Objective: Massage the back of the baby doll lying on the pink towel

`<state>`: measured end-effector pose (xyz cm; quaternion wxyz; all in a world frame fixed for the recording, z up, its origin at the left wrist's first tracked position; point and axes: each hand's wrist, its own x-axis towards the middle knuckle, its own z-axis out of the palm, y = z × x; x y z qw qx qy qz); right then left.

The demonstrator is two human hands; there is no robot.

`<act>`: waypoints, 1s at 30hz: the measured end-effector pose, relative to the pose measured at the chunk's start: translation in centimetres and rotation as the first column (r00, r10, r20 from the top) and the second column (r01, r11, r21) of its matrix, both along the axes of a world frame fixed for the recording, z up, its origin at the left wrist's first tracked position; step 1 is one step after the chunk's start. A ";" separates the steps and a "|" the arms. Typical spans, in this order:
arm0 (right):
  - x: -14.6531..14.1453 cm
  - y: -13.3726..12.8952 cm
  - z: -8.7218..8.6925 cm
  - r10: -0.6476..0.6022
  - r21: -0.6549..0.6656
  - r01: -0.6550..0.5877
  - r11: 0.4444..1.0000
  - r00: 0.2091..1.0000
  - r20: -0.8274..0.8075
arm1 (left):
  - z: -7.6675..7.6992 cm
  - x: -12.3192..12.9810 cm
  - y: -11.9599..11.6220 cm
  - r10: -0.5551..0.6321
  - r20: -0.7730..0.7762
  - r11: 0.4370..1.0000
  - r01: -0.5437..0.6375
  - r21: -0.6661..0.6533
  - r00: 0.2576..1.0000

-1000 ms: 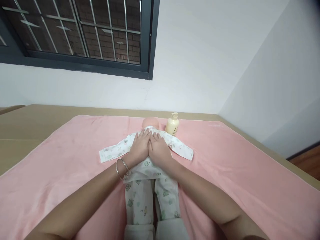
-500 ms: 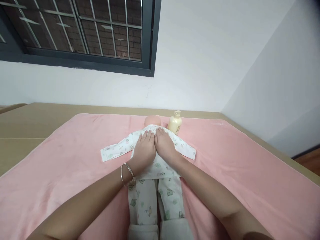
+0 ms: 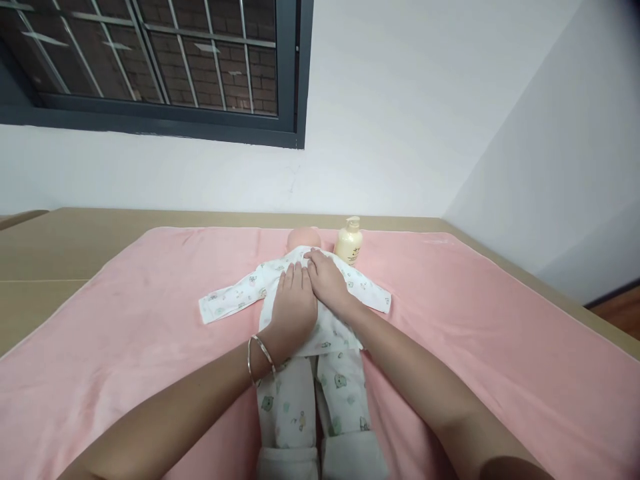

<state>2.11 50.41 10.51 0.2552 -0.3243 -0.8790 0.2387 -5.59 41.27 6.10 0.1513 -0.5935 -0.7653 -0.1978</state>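
A baby doll lies stretched out on a pink blanket (image 3: 150,320), its bare head (image 3: 303,238) at the far end. It wears a white printed top (image 3: 235,300) with both sleeves spread and matching trousers (image 3: 295,407) with pale cuffs. My left hand (image 3: 294,303), with bangles at the wrist, rests flat on the middle of the top, fingers pointing up. Against it, slightly higher, my right hand (image 3: 329,283) lies on the upper part of the top near the neckline, fingers extended toward the left. Neither hand grips anything. I cannot tell which way the doll's face points.
A cream pump bottle (image 3: 349,243) stands just right of the doll's head. Beneath the blanket is a tan surface (image 3: 50,247), bordered by a white wall (image 3: 400,133) behind and at the right. A dark-framed window (image 3: 295,80) with bars is at upper left.
My right hand has turned, its fingers now pointing more to the left near the neckline. My left hand has shifted slightly right and down. The view has tilted a little.
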 end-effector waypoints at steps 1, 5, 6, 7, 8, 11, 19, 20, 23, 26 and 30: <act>0.0 0.4 -0.1 -0.006 0.011 0.006 1.000 1.000 -0.008 | 0.2 0.2 -0.1 -0.017 0.033 1.000 0.017 -0.010 0.999; -0.1 -0.1 -0.2 -0.032 0.090 0.023 0.996 0.994 0.102 | 2.0 -0.5 0.1 -0.054 0.304 0.997 0.069 -0.039 0.951; -0.1 -0.6 -0.3 -0.037 0.119 0.019 0.993 0.987 0.157 | 2.5 -0.9 0.3 -0.049 0.377 0.998 0.064 -0.027 0.925; 0.0 -1.3 -0.3 -0.045 0.147 0.013 0.989 0.976 0.214 | 2.9 -1.5 0.7 -0.045 0.436 0.998 0.057 -0.014 0.899; 0.0 -2.1 -0.3 -0.053 0.173 0.007 0.985 0.963 0.265 | 3.2 -2.2 1.1 -0.046 0.479 0.999 0.054 -0.002 0.876; 0.1 -4.4 -0.5 -0.060 0.235 -0.026 0.972 0.935 0.349 | 3.2 -4.1 2.3 -0.043 0.529 0.999 0.044 0.011 0.848; 0.3 -1.5 0.0 0.018 0.159 -0.063 0.985 0.962 0.271 | 1.3 -3.5 2.1 -0.008 0.313 1.000 0.002 0.022 0.950; 0.2 -0.7 0.1 0.000 0.144 -0.040 0.989 0.963 0.268 | 1.3 -3.0 1.8 -0.010 0.281 1.000 0.007 0.012 0.960; -0.1 0.6 -0.1 -0.038 0.147 -0.004 0.989 0.959 0.282 | 1.9 -2.4 1.5 0.003 0.276 0.998 0.014 -0.061 0.961; -0.2 0.6 -0.5 -0.042 0.159 -0.004 0.987 0.958 0.283 | 2.6 -3.5 2.0 0.035 0.353 0.991 0.013 -0.133 0.935; 0.2 0.8 -0.5 -0.057 0.145 0.020 0.989 0.964 0.258 | 2.2 -5.3 3.1 0.085 0.381 0.991 -0.039 -0.128 0.921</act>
